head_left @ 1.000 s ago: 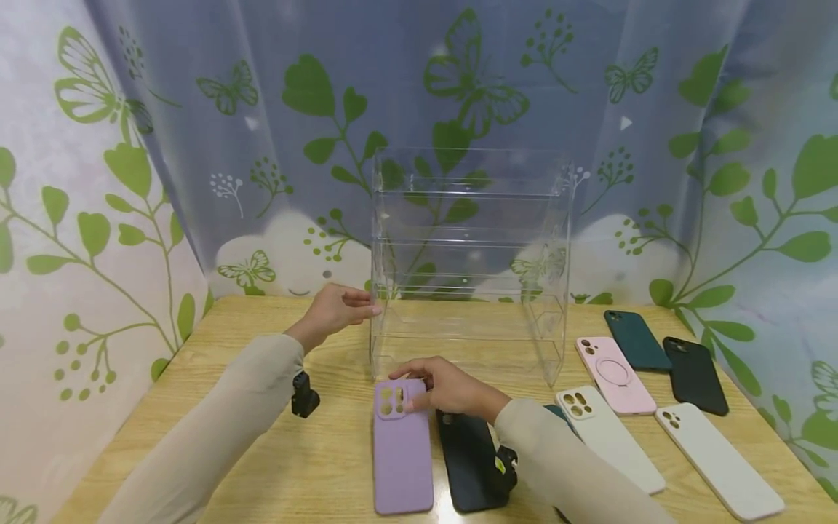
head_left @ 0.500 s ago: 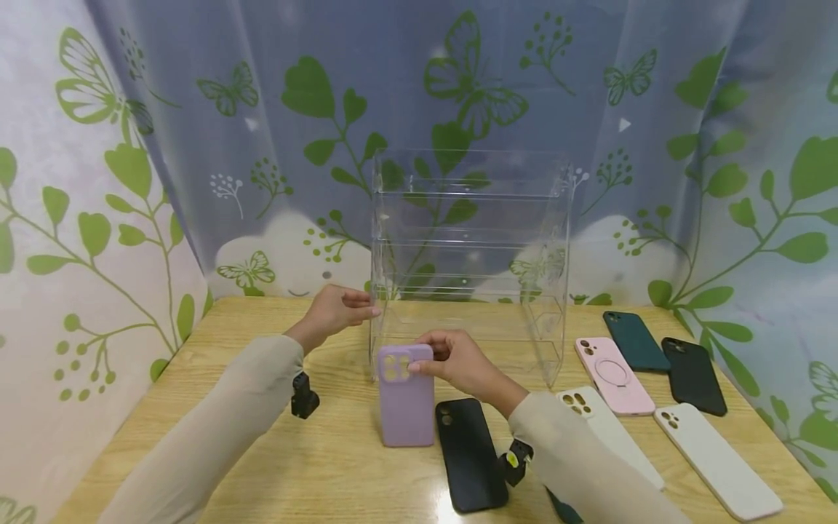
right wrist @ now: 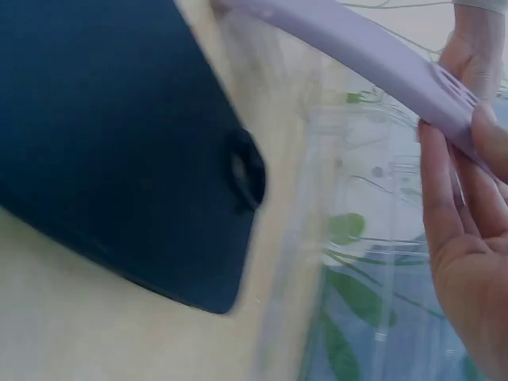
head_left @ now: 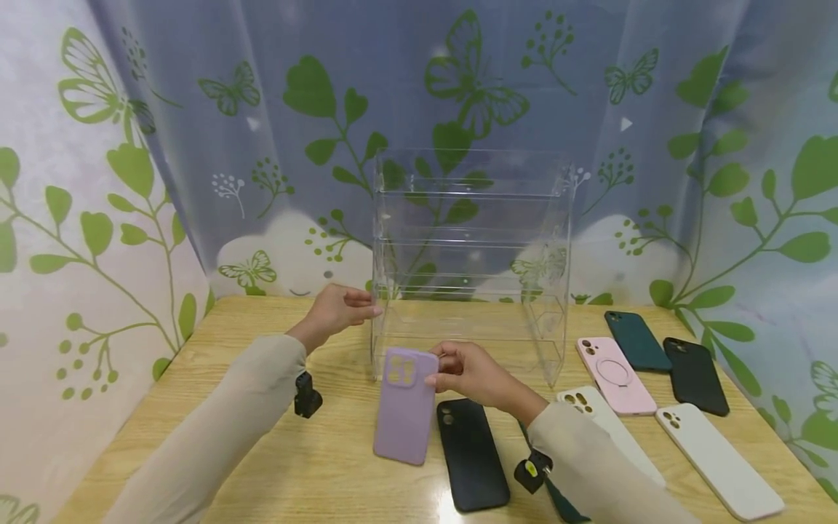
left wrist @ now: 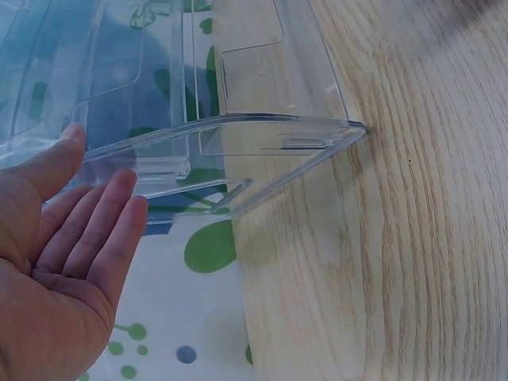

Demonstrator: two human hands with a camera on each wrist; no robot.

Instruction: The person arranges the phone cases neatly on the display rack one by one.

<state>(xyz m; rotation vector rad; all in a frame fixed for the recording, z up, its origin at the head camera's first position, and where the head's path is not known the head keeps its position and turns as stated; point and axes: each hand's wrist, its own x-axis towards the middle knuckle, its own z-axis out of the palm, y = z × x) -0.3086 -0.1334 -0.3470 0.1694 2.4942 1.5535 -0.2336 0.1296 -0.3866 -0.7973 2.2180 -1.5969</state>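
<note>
A purple phone case (head_left: 404, 407) is pinched near its top right corner by my right hand (head_left: 473, 372), tilted, with its camera cutouts facing me. In the right wrist view the case (right wrist: 373, 59) appears edge-on, thumb on one side and fingers on the other. My left hand (head_left: 332, 313) is at the left side of a clear acrylic tiered rack (head_left: 468, 338). In the left wrist view that hand (left wrist: 75, 254) has loosely extended fingers, the fingertips (left wrist: 119, 184) right at the side panel. A black phone case (head_left: 473, 455) lies just right of the purple one.
At the right lie a pink case with a ring (head_left: 614, 372), a dark teal case (head_left: 638, 340), another black case (head_left: 695, 375) and two white cases (head_left: 720, 460). A further dark teal case (head_left: 564, 502) is partly under the right forearm. A patterned curtain (head_left: 294, 182) hangs behind the wooden table (head_left: 262, 466).
My right hand has raised the purple case from the table, tipped it upright, then shifted slightly right and down while tilting it. My left hand has stayed by the rack.
</note>
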